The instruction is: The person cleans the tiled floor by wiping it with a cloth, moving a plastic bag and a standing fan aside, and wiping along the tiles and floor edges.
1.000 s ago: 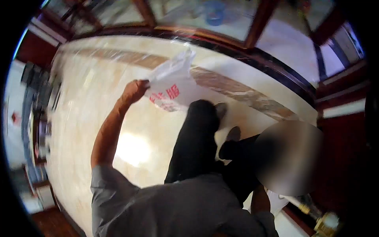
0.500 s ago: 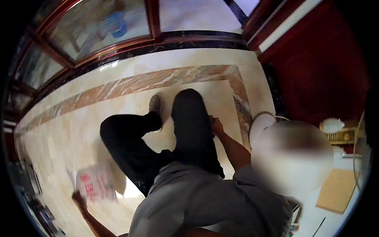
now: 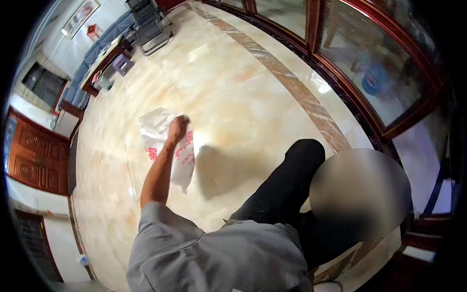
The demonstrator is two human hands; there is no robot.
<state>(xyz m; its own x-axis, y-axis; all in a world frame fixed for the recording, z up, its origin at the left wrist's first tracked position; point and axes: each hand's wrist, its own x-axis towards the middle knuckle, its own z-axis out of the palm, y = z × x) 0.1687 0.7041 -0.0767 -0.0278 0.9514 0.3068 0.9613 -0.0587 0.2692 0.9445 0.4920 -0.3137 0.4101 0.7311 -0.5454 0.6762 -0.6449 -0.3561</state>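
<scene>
Left hand (image 3: 179, 127): fingers curled tight, pinching the upper part of a white plastic bag (image 3: 184, 160), just left of the frame's centre. Right hand: out of view, grip cannot be told.

Remaining items, by descending size:

Floor (image 3: 233, 97), glossy cream tile, filling the middle of the frame.

Glazed doors (image 3: 313, 27), red-brown frames, along the upper right.

Marble strip (image 3: 287, 78), brown with white veins, set in the floor and curving from top centre towards the lower right.

Sofa (image 3: 91, 54), blue-grey, upper left.

Door (image 3: 39, 153), brown wood with carved panels, left edge.

Low table (image 3: 103, 59), dark wood, upper left, in front of the sofa.

Reclining chair (image 3: 147, 23), black, top left of centre.

Trousers (image 3: 275, 187), black, worn by the person, right of centre; partly covered by a round blurred patch, contents unreadable.

Shirt (image 3: 209, 253), grey, short-sleeved, bottom centre.

Framed picture (image 3: 80, 18), on the wall, upper left.

Bag, as above: red printed characters on its face, lower end narrowing to a point below the hand; contact with the floor cannot be told.

Stool (image 3: 122, 64), purplish, beside the low table.

Bucket (image 3: 374, 79), blue, seen through the glass, upper right.
</scene>
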